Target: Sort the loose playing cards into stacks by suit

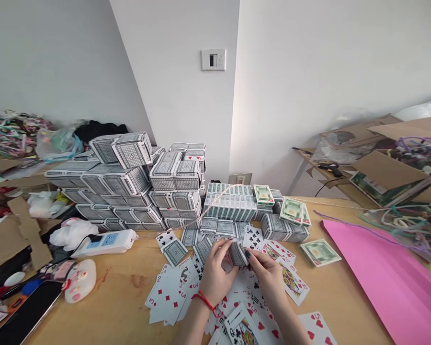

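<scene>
Card block (pixel 237 254) – left hand (pixel 217 269) and right hand (pixel 266 274) hold it.

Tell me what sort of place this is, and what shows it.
Likely a craft workspace, at home or in a small studio: loose playing cards and stacked card-patterned blocks on a wooden table, plus what looks like a glue gun at right.

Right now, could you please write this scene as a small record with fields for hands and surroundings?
Left hand: holds a folded-card piece
Right hand: fingertips at the same piece
Beneath: loose playing cards on a wooden table
Behind: stacked card blocks
Right side: pink sheet, green card box
Left side: white power strip
</scene>
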`<control>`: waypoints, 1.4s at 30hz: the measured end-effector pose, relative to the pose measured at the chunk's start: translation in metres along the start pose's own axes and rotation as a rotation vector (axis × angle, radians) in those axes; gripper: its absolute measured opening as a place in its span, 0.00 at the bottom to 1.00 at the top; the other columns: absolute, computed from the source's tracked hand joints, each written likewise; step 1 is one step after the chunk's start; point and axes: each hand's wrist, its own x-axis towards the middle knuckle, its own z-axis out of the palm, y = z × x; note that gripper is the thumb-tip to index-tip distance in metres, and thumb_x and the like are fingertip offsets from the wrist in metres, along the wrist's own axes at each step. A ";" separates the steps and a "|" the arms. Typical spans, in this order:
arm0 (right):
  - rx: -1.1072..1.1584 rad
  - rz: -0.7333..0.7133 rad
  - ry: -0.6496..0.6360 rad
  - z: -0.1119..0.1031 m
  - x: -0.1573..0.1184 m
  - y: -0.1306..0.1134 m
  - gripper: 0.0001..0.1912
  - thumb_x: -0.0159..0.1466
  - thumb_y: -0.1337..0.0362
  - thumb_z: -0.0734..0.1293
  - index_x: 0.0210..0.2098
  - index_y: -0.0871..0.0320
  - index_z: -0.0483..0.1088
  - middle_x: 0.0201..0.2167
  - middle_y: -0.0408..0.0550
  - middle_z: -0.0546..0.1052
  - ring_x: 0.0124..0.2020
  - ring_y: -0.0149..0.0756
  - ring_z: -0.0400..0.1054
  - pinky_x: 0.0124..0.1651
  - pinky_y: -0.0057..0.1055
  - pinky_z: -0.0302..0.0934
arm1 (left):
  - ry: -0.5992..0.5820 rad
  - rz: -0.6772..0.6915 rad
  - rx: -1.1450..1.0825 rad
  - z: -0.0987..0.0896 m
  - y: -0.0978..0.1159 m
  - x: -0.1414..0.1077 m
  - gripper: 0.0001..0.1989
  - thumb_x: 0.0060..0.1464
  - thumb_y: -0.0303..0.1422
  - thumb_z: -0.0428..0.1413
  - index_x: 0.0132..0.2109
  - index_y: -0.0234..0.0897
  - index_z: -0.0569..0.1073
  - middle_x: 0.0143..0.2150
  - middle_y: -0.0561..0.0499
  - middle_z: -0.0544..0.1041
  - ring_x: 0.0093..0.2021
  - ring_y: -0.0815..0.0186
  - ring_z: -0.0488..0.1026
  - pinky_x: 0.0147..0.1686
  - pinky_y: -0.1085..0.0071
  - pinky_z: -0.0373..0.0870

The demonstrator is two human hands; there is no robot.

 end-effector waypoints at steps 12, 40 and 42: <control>-0.024 0.028 -0.090 -0.002 0.006 0.014 0.18 0.51 0.50 0.66 0.22 0.61 0.72 0.16 0.46 0.71 0.19 0.33 0.63 0.25 0.28 0.58 | -0.028 0.064 0.035 -0.005 -0.002 0.000 0.26 0.46 0.22 0.52 0.53 0.44 0.63 0.51 0.47 0.64 0.49 0.60 0.66 0.43 0.64 0.71; -0.426 -0.199 0.050 0.013 -0.012 0.017 0.24 0.57 0.52 0.60 0.48 0.59 0.69 0.14 0.46 0.74 0.14 0.36 0.66 0.17 0.28 0.60 | 0.039 0.179 0.328 0.008 -0.011 -0.004 0.27 0.47 0.25 0.50 0.57 0.41 0.60 0.51 0.45 0.66 0.54 0.58 0.63 0.51 0.59 0.65; -0.324 -0.120 0.028 0.015 -0.012 0.016 0.26 0.56 0.51 0.61 0.49 0.60 0.68 0.11 0.43 0.71 0.10 0.34 0.62 0.14 0.28 0.57 | 0.042 0.159 0.289 0.009 -0.008 -0.004 0.27 0.48 0.25 0.50 0.57 0.41 0.59 0.52 0.45 0.64 0.54 0.58 0.62 0.51 0.59 0.64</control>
